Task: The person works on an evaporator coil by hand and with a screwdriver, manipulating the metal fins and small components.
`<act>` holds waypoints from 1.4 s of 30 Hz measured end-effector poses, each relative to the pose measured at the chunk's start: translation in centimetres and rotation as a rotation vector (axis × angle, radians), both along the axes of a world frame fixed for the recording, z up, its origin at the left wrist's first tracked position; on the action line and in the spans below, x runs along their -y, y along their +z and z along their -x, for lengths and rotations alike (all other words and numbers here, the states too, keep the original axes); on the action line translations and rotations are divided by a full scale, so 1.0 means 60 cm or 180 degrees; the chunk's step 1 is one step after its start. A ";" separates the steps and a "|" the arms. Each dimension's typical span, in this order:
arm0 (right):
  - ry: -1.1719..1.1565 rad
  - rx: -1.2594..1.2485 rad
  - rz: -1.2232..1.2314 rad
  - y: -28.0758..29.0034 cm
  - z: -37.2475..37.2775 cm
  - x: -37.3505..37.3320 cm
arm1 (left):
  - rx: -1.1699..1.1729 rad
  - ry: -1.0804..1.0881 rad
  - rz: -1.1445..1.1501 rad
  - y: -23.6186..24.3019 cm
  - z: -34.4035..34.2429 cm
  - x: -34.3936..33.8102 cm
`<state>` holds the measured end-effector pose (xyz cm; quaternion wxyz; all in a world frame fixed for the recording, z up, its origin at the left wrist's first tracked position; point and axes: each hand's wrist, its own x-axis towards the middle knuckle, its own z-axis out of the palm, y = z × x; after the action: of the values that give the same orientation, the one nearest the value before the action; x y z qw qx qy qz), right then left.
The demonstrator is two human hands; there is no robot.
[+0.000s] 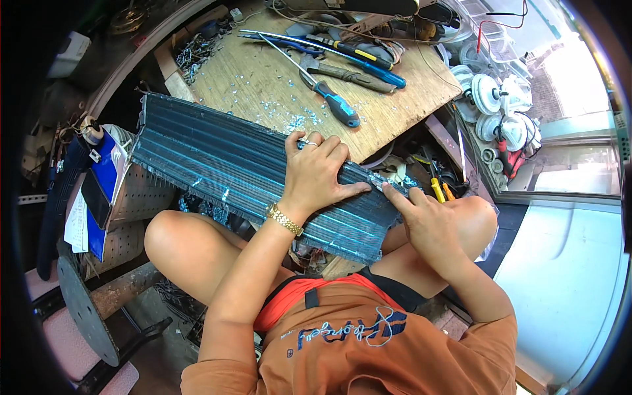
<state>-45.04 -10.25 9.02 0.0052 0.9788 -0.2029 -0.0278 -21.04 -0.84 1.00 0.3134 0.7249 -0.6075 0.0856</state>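
A long, dark blue-black finned metal panel [217, 141] lies slanted across my lap, its far edge against the wooden board. Its surface is ribbed lengthwise and its edges look frayed. My left hand [312, 172] lies over the panel's right half, fingers curled at the far edge and thumb stretched to the right. A ring and a gold-coloured wristwatch [284, 221] are on that hand and wrist. At the panel's right end, my right hand [426, 220] closes on the edge, index finger pressed along it near small shiny scraps. Its other fingertips are partly hidden.
On the wooden board [230, 72] lie a blue-handled screwdriver [337, 105], a hammer [352, 77], more hand tools and metal shavings. White plastic parts [487, 95] crowd the right side. A round metal plate [85, 309] on a post stands at lower left; blue folders [99, 230] hang above it.
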 end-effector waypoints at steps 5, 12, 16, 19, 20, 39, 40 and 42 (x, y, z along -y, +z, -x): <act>-0.0131 -0.0091 -0.0051 -0.002 0.013 0.000 | 0.0018 0.0008 -0.0054 0.001 -0.001 -0.001; 0.0222 0.0563 -0.0037 -0.021 0.031 0.040 | 0.0051 0.0009 -0.0079 0.006 0.001 -0.002; 0.0477 0.0715 0.0073 -0.025 0.028 0.060 | 0.0031 0.0014 -0.0010 0.006 0.003 -0.003; 0.0455 0.0747 0.0108 -0.028 0.026 0.059 | 0.0032 0.0040 -0.0031 0.006 0.005 -0.002; 0.0410 0.0744 0.0093 -0.028 0.025 0.058 | 0.0035 0.0043 -0.0034 0.006 0.004 -0.002; -0.0580 0.0925 -0.1519 -0.022 0.012 0.048 | 0.0067 0.0076 -0.0062 0.009 0.009 -0.001; -0.0578 0.0933 -0.1511 -0.024 0.009 0.056 | 0.0053 0.0059 -0.0118 0.010 0.010 -0.001; -0.0200 0.1622 -0.1428 -0.032 -0.002 0.074 | 0.0049 0.0054 -0.0064 0.009 0.008 -0.002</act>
<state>-44.91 -14.68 7.12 -0.2619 0.9243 -0.2166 0.1735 -21.51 -0.74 1.56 0.3008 0.7324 -0.6045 0.0878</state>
